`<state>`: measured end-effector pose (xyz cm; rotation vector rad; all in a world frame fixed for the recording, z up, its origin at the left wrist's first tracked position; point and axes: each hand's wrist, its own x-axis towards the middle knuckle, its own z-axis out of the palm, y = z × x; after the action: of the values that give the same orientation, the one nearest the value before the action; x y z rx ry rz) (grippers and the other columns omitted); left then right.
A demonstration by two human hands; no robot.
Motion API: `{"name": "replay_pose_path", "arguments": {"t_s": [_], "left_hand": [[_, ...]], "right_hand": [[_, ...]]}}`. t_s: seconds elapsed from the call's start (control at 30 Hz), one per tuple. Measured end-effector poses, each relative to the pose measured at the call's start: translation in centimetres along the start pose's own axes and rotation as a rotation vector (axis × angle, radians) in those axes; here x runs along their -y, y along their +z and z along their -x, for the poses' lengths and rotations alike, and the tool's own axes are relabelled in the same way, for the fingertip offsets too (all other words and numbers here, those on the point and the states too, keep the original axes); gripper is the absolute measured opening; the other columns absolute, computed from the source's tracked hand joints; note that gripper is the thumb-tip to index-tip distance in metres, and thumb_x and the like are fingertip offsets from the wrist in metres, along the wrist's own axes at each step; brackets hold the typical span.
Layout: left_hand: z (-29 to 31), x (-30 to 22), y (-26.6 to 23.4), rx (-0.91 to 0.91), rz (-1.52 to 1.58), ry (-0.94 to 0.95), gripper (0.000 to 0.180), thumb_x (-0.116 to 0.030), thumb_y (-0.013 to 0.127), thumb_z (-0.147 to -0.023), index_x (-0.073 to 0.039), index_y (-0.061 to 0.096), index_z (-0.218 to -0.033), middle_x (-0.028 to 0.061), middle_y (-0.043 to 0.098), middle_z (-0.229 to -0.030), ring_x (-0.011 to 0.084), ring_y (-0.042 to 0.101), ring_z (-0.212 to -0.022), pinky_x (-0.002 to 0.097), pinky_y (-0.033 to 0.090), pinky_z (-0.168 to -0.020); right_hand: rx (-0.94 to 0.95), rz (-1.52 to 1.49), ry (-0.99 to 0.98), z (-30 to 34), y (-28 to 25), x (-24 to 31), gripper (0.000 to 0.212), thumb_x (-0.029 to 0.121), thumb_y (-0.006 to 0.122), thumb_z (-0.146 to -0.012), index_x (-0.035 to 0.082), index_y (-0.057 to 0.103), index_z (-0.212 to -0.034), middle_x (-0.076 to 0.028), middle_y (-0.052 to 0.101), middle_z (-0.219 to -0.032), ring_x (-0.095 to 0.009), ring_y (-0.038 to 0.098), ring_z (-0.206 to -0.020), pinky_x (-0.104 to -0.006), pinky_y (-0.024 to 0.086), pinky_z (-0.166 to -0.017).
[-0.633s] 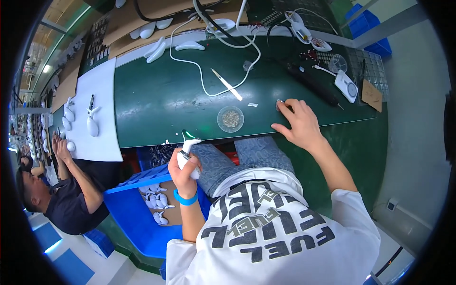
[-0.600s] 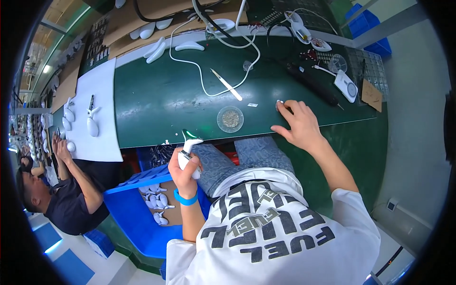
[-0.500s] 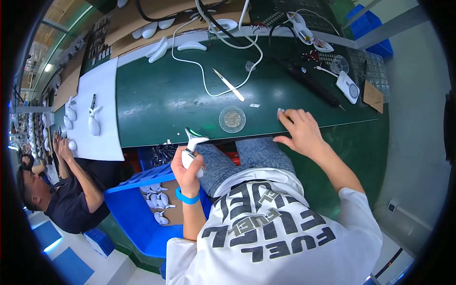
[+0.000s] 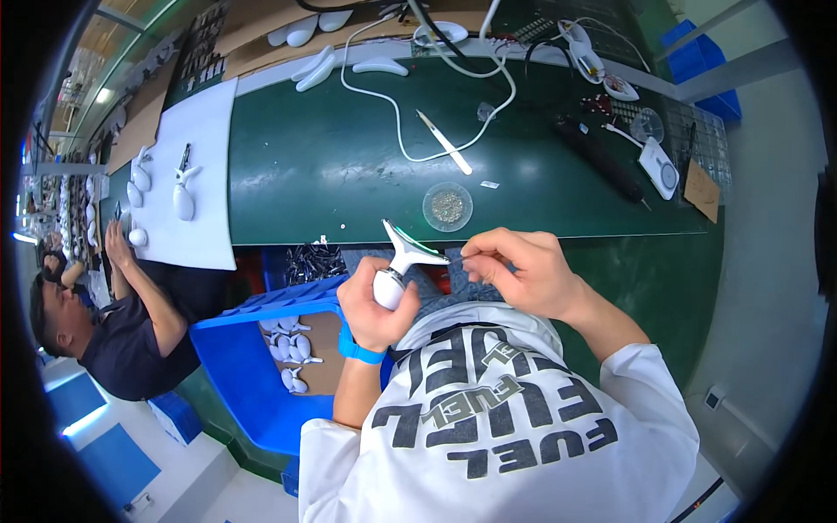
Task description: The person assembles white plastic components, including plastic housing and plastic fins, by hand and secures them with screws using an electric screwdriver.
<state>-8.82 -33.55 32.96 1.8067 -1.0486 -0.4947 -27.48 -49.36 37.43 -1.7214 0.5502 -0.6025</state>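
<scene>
My left hand (image 4: 366, 312) is wrapped round the handle of a white handheld massager-like device (image 4: 406, 253). Its wide forked head points up and away, with a green glow along the top edge. Close to the right tip of that head, my right hand (image 4: 530, 277) has thumb and forefinger pinched together. Something thin and dark seems to show at those fingertips, too small to name. Just beyond both hands, a round clear dish (image 4: 448, 207) of small metallic pieces sits on the green tabletop (image 4: 305, 166).
White-handled tweezers (image 4: 446, 144) lie beyond the dish, near a looped white cable (image 4: 401, 131). A black electric screwdriver (image 4: 602, 161) rests to the right. Left of my lap stands a blue crate (image 4: 235, 383) with several white devices. A co-worker (image 4: 131, 336) sits at the far left.
My right hand has come off the table edge and moved left to the device's head, its fingers now pinched. My left hand has brought the device slightly right and turned its head.
</scene>
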Motion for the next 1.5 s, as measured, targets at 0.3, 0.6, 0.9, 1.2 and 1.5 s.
{"name": "replay_pose_path", "arguments": {"t_s": [0.3,0.6,0.9,1.2,1.5], "left_hand": [[-0.3,-0.8,0.3,-0.059,-0.13,0.086,0.022,-0.011,0.076,-0.071,-0.003,0.06,-0.084,0.0098,0.058,-0.061,0.0205,0.059,-0.051,0.0325,0.047,-0.053],[-0.6,-0.8,0.6,-0.083,-0.185,0.122,0.022,-0.009,0.077,-0.067,-0.004,0.065,-0.084,0.0142,0.064,-0.067,0.0306,0.064,-0.054,0.0367,0.05,-0.051],[-0.8,0.0,-0.3,-0.08,-0.319,0.255,0.027,-0.012,0.076,-0.057,-0.006,0.065,-0.081,0.011,0.061,-0.065,0.0315,0.061,-0.054,0.0392,0.048,-0.051],[-0.4,-0.7,-2.3,-0.083,-0.259,0.258,0.025,-0.011,0.076,-0.056,-0.005,0.065,-0.078,0.0112,0.059,-0.064,0.0317,0.06,-0.053,0.039,0.047,-0.05],[0.5,-1.9,-3.2,-0.173,-0.209,-0.119,0.026,-0.011,0.078,-0.062,-0.003,0.07,-0.085,0.0146,0.069,-0.069,0.0269,0.069,-0.059,0.0353,0.055,-0.059]], "right_hand": [[0.095,0.249,-0.13,-1.1,-0.1,-0.1,0.008,-0.002,0.078,-0.085,0.0,0.077,-0.093,-0.01,0.074,-0.085,-0.017,0.07,-0.067,-0.027,0.055,-0.055],[0.038,0.269,-0.132,-0.9,0.4,-0.5,0.009,-0.002,0.08,-0.084,0.0,0.076,-0.092,-0.009,0.072,-0.08,-0.016,0.067,-0.06,-0.0264,0.053,-0.052],[0.182,0.271,-0.069,-1.5,1.0,-1.3,0.007,0.005,0.076,-0.087,-0.001,0.073,-0.089,-0.013,0.069,-0.075,-0.027,0.069,-0.061,-0.0372,0.054,-0.054],[0.47,0.059,0.211,-4.6,1.0,-1.1,0.008,0.007,0.076,-0.09,-0.001,0.073,-0.089,-0.01,0.07,-0.07,-0.019,0.068,-0.057,-0.0274,0.051,-0.05],[0.263,0.976,-0.729,-3.1,6.6,-0.6,0.027,0.013,0.065,-0.065,-0.005,0.065,-0.085,-0.007,0.057,-0.069,-0.015,0.06,-0.055,-0.0273,0.046,-0.043]]}}
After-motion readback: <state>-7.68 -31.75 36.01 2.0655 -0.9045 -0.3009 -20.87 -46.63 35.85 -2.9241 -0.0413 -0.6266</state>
